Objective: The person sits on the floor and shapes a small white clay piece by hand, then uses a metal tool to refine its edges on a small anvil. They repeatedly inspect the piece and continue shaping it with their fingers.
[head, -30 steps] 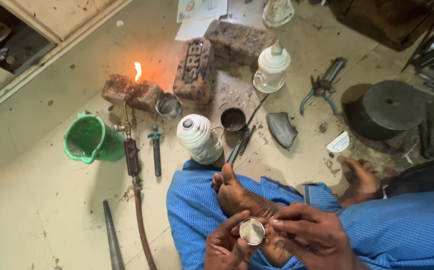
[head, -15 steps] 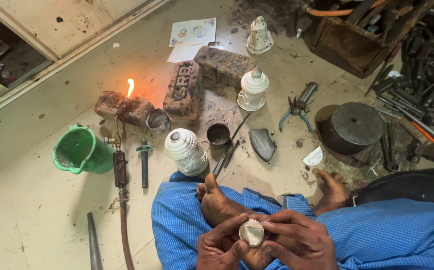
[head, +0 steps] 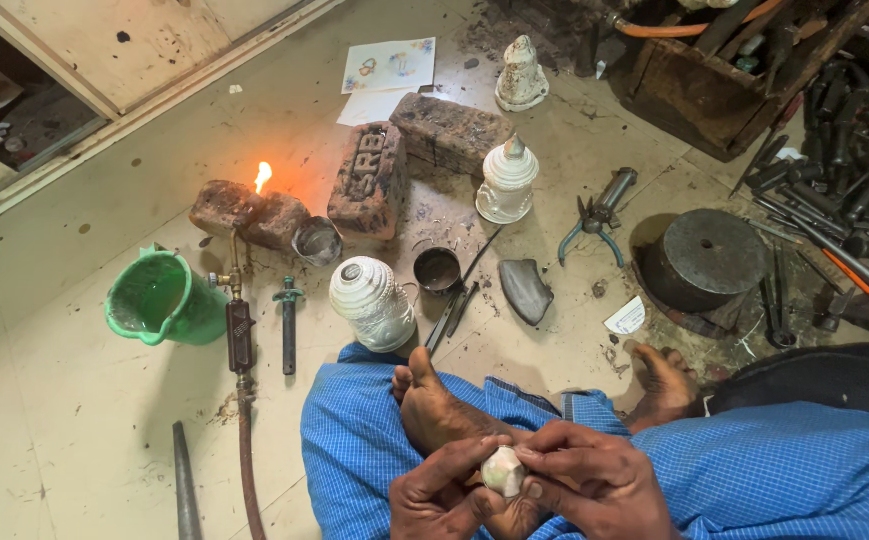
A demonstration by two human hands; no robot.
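Note:
Both my hands meet low in the head view over my crossed legs in blue checked cloth. My left hand [head: 439,495] and my right hand [head: 594,480] pinch a small pale round metal piece [head: 503,470] between fingertips and thumbs. It sits just above my bare foot [head: 439,410]. The nearest thing on the floor is a white ribbed metal vessel [head: 371,303], lying ahead of my foot.
A gas torch [head: 237,325] with hose burns a flame [head: 262,177] against bricks [head: 369,180]. Around lie a green plastic jug [head: 159,298], small cups [head: 437,270], two white domed pieces [head: 507,180], pliers [head: 594,215], a round iron block [head: 706,258] and a crate of tools [head: 834,110].
The camera view has shifted, so the floor items sit lower and further left. The small piece has turned in my fingers, its flat face no longer toward me.

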